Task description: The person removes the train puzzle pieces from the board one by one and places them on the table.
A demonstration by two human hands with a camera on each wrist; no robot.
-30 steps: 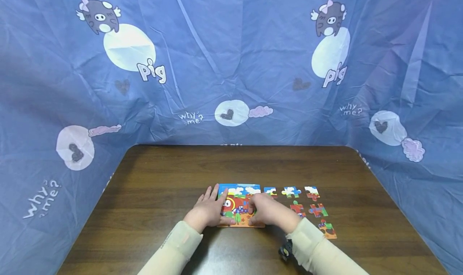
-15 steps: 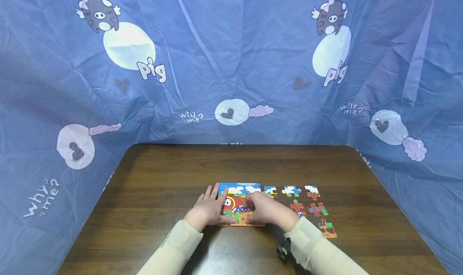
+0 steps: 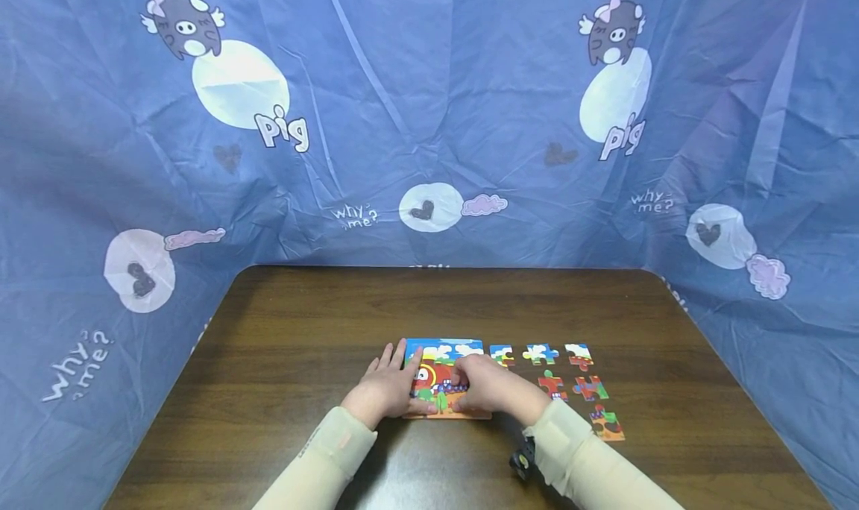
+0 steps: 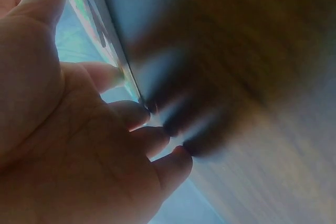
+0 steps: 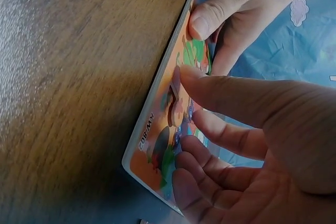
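Note:
A colourful jigsaw puzzle board [image 3: 443, 344] with a red train picture lies on the brown table. My left hand [image 3: 385, 392] rests along its left side, fingers spread and fairly straight, with the thumb on the near edge. Over the board's right half, my right hand [image 3: 496, 387] holds thumb and fingertips close together. In the right wrist view, that thumb presses a puzzle piece [image 5: 176, 100] whose edge stands up from the board, while the fingertips [image 5: 185, 182] sit on its far side. Much of the piece is hidden behind the hand.
Several loose puzzle pieces lie right of the board, among them a cloud piece [image 3: 540, 355], a red piece [image 3: 591, 388] and a green-and-orange piece [image 3: 607, 425]. A blue printed curtain [image 3: 429, 122] hangs behind the table [image 3: 335, 301]. A small black device [image 3: 522, 461] hangs at my right wrist.
My right hand has shifted slightly left across the board, its thumb and fingertips staying close together. My left hand and the loose pieces stay where they were.

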